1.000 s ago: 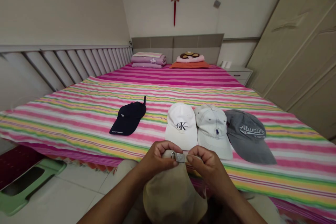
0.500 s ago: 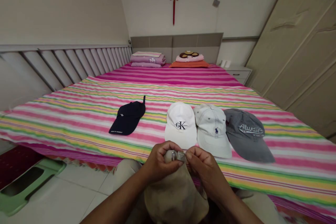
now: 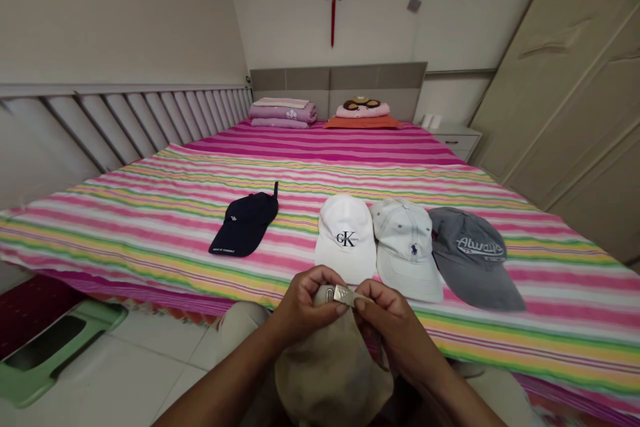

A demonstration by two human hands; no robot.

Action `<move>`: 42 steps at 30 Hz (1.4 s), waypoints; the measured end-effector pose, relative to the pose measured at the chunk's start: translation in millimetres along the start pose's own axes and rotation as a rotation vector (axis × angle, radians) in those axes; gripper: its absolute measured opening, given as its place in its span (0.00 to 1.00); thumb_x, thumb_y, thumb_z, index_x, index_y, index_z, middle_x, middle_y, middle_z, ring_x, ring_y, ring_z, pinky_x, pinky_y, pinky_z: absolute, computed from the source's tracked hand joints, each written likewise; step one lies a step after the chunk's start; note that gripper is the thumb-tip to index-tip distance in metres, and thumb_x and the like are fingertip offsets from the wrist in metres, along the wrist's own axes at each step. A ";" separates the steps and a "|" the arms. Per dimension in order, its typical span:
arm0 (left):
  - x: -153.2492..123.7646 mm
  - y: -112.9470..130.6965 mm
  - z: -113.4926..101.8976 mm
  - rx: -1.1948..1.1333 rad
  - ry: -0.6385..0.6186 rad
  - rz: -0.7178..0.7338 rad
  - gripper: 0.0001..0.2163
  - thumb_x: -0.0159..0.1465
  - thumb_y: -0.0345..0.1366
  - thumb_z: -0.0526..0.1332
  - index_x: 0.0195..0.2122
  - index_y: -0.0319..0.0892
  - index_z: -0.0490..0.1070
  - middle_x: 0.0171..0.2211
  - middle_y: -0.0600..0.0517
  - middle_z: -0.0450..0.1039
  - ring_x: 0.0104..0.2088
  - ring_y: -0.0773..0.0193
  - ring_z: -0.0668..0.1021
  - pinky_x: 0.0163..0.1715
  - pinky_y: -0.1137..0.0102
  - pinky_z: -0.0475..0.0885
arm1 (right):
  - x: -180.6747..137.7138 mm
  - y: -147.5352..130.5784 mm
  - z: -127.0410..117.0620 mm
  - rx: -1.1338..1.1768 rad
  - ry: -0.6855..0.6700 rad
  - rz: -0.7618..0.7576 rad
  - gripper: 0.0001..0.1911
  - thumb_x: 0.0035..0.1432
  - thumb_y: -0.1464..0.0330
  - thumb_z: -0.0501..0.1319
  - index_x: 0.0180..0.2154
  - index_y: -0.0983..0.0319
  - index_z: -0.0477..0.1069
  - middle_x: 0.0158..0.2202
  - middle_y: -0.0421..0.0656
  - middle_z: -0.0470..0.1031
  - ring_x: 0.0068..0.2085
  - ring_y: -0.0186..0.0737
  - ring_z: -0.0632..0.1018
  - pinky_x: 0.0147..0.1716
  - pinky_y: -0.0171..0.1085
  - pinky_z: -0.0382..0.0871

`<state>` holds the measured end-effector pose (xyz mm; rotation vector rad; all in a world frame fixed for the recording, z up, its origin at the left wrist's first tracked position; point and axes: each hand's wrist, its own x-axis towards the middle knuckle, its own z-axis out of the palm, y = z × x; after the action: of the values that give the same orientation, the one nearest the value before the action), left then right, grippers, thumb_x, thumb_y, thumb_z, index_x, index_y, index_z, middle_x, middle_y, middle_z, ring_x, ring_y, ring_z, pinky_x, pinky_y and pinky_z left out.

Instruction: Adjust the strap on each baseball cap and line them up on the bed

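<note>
Both my hands hold a beige cap [image 3: 330, 373] in front of me, below the bed's near edge. My left hand [image 3: 305, 303] and my right hand [image 3: 387, 320] pinch the cap's back strap and its small metal buckle [image 3: 336, 293] between thumbs and fingers. On the striped bedspread [image 3: 150, 213] just beyond lie a white cap with black letters [image 3: 346, 237], a pale cap with a small blue logo [image 3: 407, 247] and a grey cap with white lettering [image 3: 473, 257], side by side. A dark navy cap [image 3: 244, 223] lies apart to the left.
Folded purple bedding [image 3: 283, 113] and a pink and orange pillow stack [image 3: 361, 115] sit at the headboard. A green plastic stool [image 3: 50, 347] stands on the tiled floor at lower left. A wardrobe [image 3: 575, 93] runs along the right, a nightstand [image 3: 457, 137] behind.
My hands have drawn closer together on the strap, and the buckle has shifted slightly left. The caps on the bed have not moved.
</note>
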<state>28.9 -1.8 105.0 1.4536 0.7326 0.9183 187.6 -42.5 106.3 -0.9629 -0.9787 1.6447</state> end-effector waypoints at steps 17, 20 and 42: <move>1.0 -3.5 -0.6 0.049 -0.004 0.178 0.09 0.50 0.33 0.64 0.32 0.39 0.67 0.29 0.51 0.68 0.31 0.66 0.70 0.32 0.71 0.64 | 4.2 -2.7 -2.5 -0.047 -0.043 -0.058 0.14 0.49 0.60 0.61 0.25 0.62 0.62 0.16 0.31 0.58 0.16 0.24 0.56 0.14 0.27 0.48; 0.5 -7.1 -2.0 -0.015 0.021 0.167 0.10 0.50 0.33 0.64 0.32 0.39 0.67 0.29 0.52 0.67 0.31 0.66 0.70 0.31 0.71 0.63 | 3.4 -3.6 -3.8 -0.043 -0.032 -0.045 0.13 0.50 0.60 0.60 0.27 0.62 0.61 0.16 0.33 0.62 0.15 0.25 0.58 0.14 0.27 0.50; -0.8 -5.6 -4.2 -0.087 0.013 0.023 0.12 0.45 0.37 0.67 0.29 0.39 0.69 0.24 0.54 0.67 0.25 0.69 0.67 0.26 0.74 0.60 | 4.8 -3.3 -1.2 -0.088 0.018 -0.021 0.13 0.45 0.62 0.64 0.22 0.64 0.64 0.16 0.35 0.61 0.18 0.28 0.59 0.18 0.30 0.52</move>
<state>25.3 0.2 99.3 1.3835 0.6786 0.9663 188.7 -37.0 108.2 -1.0208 -1.0527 1.5845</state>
